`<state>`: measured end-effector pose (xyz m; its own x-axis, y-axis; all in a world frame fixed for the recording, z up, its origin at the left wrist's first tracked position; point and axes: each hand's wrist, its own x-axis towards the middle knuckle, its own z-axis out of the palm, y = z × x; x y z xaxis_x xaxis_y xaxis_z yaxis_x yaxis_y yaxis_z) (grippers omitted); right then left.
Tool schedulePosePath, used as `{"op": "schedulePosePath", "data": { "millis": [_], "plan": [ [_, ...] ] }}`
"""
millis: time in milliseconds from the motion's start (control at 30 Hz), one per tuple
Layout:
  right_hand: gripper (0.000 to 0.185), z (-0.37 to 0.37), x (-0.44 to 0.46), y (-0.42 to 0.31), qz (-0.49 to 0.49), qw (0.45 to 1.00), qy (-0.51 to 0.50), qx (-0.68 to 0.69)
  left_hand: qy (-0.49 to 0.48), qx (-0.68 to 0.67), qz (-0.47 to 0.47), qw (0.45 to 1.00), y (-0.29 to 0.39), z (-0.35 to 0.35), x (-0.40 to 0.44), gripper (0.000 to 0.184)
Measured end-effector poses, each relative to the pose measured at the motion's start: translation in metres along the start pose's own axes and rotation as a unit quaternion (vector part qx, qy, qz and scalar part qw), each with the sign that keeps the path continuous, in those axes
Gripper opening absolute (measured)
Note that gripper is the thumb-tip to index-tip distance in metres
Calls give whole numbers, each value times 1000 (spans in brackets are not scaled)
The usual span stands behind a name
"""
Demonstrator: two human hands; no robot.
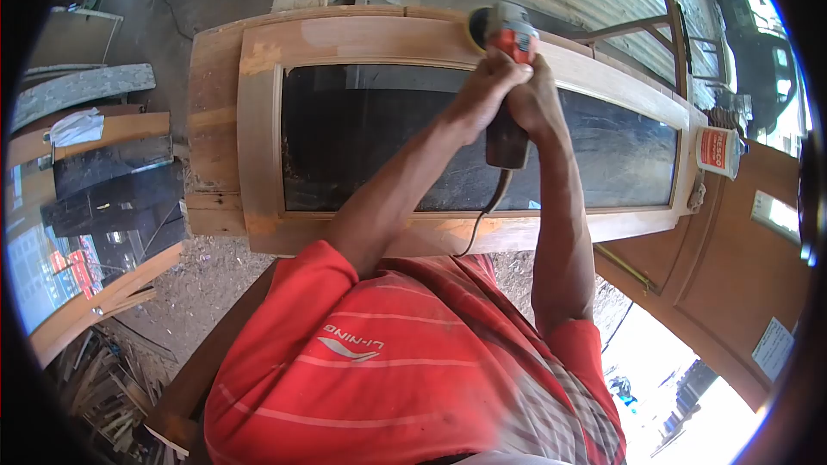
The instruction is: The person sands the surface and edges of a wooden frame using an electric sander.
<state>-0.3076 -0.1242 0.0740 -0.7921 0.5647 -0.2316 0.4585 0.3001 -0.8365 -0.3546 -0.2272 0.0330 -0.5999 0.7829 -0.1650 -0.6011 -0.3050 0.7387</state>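
"li-ning" reads upside down on the red shirt point(405, 370), and "resco" on the white can point(719, 152)

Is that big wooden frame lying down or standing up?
Lying down: the wooden frame and its dark panel face upward beneath the power tool.

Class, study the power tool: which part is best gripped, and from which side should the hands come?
The tool is probably best held around its middle, from the near side, a hand on each flank, as the left hand and right hand are placed. It is long and runs toward the wearer, while the disc juts left at the far end and the cable leaves the near end.
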Motion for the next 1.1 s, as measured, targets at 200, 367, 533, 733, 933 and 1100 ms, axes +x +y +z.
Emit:
{"op": "schedulePosePath", "data": {
  "millis": [200, 367, 533, 733, 933, 1100],
  "plan": [
    [67, 35, 7, 0, -33, 998, -32, -37, 37, -9, 19, 999, 19, -24, -23, 44],
    [69, 109, 7, -61, -70, 988, -121, -62, 117, -44, 65, 990, 55, -88, -56, 47],
    [72, 179, 13, -98, -153, 969, -181, -72, 188, -102, 124, 969, 94, -131, -91, 43],
    [59, 224, 9, -138, -185, 940, -278, -65, 227, -101, 164, 954, 125, -168, -116, 42],
    [50, 247, 13, -146, -224, 927, -292, -75, 234, -125, 175, 948, 131, -184, -125, 45],
    [48, 260, 34, -124, -285, 909, -296, -67, 276, -131, 217, 927, 133, -172, -123, 41]
  ]
}}
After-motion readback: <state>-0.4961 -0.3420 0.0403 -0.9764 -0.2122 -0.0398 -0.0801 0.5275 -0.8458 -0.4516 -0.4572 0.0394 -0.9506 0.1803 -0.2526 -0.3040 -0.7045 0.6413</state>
